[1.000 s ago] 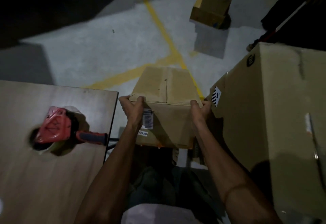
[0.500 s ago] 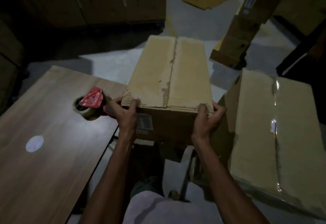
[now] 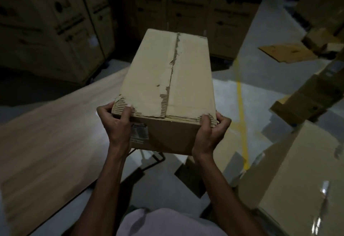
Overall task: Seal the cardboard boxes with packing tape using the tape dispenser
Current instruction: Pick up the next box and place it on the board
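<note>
Both hands hold one cardboard box (image 3: 168,87) in the air, at its near end. The left hand (image 3: 115,124) has its grip closed on the near left corner: the thumb lies on the torn top edge and the fingers curl around the side. The right hand (image 3: 211,133) has its grip closed on the near right corner in the same way, with the fingertips over the top edge. Between the two grips runs the top seam of the box, where the two flaps meet; its paper is torn and the corrugation shows. Just beside the left grip, on the near face, there is a small label (image 3: 139,133). Below and left of the left grip lies the wooden table (image 3: 46,142). Right of the right grip and lower stands a large taped box (image 3: 301,189) on the floor. Beyond the held box, stacked cartons (image 3: 55,22) stand in the dark.
</note>
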`<state>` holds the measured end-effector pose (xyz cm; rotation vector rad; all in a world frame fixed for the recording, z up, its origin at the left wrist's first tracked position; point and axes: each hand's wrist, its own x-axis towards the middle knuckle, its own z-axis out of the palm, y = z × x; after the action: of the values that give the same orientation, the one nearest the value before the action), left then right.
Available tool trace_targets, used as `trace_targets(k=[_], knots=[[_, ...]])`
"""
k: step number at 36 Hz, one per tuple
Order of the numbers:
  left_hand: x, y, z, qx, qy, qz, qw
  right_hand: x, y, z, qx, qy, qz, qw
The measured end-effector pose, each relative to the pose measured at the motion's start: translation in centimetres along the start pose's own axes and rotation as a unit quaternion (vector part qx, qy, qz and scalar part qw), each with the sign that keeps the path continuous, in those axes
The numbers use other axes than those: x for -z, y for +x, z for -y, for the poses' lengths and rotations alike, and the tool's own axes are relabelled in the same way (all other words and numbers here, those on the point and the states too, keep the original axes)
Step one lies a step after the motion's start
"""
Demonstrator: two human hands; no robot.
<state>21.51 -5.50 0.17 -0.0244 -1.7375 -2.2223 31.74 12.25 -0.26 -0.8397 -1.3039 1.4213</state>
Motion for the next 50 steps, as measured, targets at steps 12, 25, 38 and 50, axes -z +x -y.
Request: trace_targets(k=[12,25,38,50], knots=[[13.5,4.5,0.1,-0.021,0.027,-0.194,0.98,-11.6,-8.1,-2.2,-0.044,-0.021,0.199,0.979],[20.3,5.2,4.0,0.095,0.222,-0.243,0.939,-19.3,-11.6,-9.6,-0.079,-0.121,0.309,0.94],[12.0,5.8,3.6,0.107,0.416,-0.261,0.865,-22.7,-5.1,-13.3,-0.076,-0.124,0.35,0.926],[2.0,6.6,5.2,0.094,0.634,-0.17,0.748,-25.2,3.6,-13.9,-0.054,-0.119,0.442,0.887]])
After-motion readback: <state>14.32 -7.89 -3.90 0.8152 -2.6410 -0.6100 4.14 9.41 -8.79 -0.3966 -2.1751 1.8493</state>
